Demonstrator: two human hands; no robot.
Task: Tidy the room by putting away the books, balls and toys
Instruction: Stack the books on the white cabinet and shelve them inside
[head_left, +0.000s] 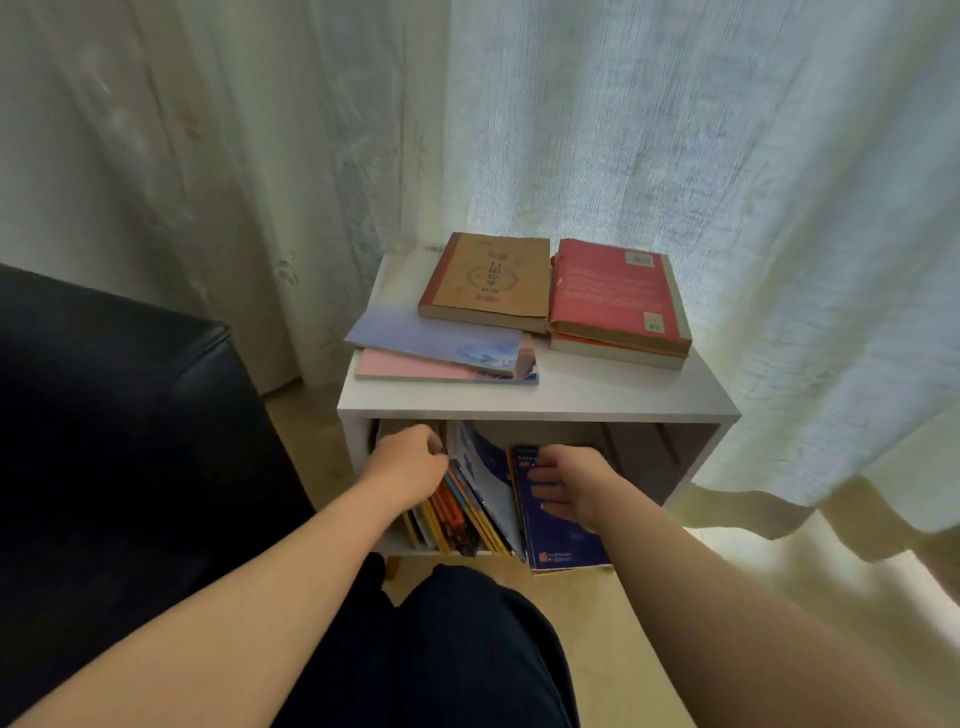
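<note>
A small white shelf unit (545, 405) stands before me. Inside its open compartment lean several thin books (467, 514). My left hand (410, 460) is closed on the tops of these leaning books. My right hand (569, 483) grips a dark blue book (561, 540) that stands upright at the right end of the row, its lower corner jutting out of the compartment. On top lie a brown book (488, 280), a red book (613, 291) stacked on an orange one, and a pale blue book (431, 332) over a pink one (405, 370).
A dark sofa (104, 415) fills the left side, close to the shelf. Sheer curtains (727, 182) hang behind and to the right, pooling on the light wooden floor (613, 613). My dark-clothed knee (457, 649) is just before the shelf.
</note>
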